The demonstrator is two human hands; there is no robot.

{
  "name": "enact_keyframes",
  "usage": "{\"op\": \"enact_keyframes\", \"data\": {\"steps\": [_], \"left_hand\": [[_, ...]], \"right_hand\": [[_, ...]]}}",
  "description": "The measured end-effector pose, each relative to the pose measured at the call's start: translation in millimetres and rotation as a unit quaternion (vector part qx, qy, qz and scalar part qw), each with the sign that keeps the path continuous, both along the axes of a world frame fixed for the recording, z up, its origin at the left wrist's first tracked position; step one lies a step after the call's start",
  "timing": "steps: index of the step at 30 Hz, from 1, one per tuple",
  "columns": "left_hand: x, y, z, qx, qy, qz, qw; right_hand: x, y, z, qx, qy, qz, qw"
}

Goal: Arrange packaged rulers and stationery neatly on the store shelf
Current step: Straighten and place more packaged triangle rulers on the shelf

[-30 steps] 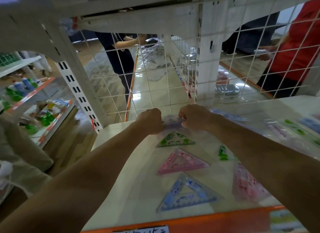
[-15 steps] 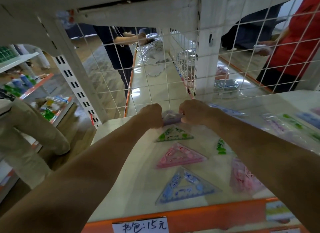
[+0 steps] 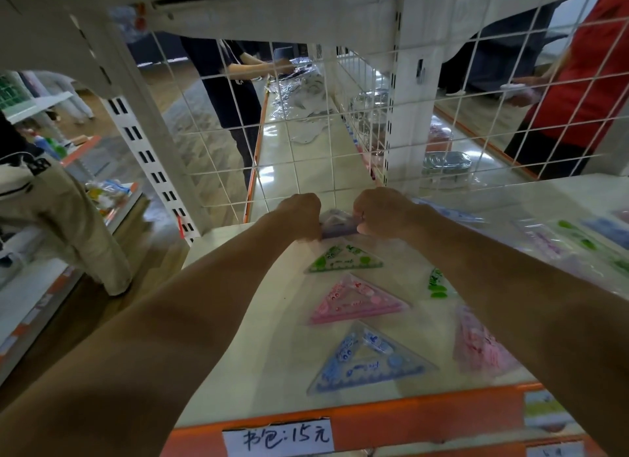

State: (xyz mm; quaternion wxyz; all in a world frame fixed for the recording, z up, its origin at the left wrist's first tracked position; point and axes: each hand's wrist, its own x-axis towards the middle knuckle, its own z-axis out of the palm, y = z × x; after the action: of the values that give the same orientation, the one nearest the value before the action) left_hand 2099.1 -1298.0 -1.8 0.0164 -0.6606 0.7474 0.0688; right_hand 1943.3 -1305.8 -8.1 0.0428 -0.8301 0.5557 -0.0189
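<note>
Both hands, left [image 3: 299,215] and right [image 3: 384,211], pinch a purple packet [image 3: 338,223] at shelf [image 3: 238,337] twelve o'clock, squaring the triangle row.

- The bare left forearm [image 3: 190,320] is extended forward from the lower left edge towards the centre of the view.
- The left hand [image 3: 299,215] is back-up with its fingers curled under, gripping the left end of a small clear-wrapped purple packet [image 3: 338,223].
- The bare right forearm [image 3: 510,286] is extended from the lower right and converges on the left.
- The right hand [image 3: 384,211] is knuckles-up and grips the packet's right end, apparently by pinch; its fingertips are hidden.
- The hands are level and close together.
</note>
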Motion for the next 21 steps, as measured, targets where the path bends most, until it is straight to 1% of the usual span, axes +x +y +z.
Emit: {"op": "enact_keyframes", "data": {"steps": [6, 9, 12, 14, 18, 21], "left_hand": [[1, 2, 6, 0.019, -0.012, 0.002, 1.000], [-1, -2, 17, -0.002, -0.017, -0.013, 1.000], [-22, -7, 31, -0.023, 0.013, -0.023, 0.999], [-42, -9, 35, -0.030, 0.044, -0.026, 0.998], [-86, -13, 29, -0.005, 0.085, -0.032, 0.996], [-107, -15, 25, 0.003, 0.098, -0.009, 0.995]], "right_hand": [[-6, -1, 7, 0.021, -0.003, -0.009, 1.000], [-25, 2, 31, 0.006, -0.029, -0.007, 1.000], [-60, 3, 52, 0.006, -0.069, -0.037, 0.997], [-81, 1, 57, 0.018, -0.077, -0.058, 0.995], [-118, 0, 50, 0.069, -0.045, -0.096, 0.992], [-132, -8, 37, 0.087, -0.039, -0.094, 0.991]]}}
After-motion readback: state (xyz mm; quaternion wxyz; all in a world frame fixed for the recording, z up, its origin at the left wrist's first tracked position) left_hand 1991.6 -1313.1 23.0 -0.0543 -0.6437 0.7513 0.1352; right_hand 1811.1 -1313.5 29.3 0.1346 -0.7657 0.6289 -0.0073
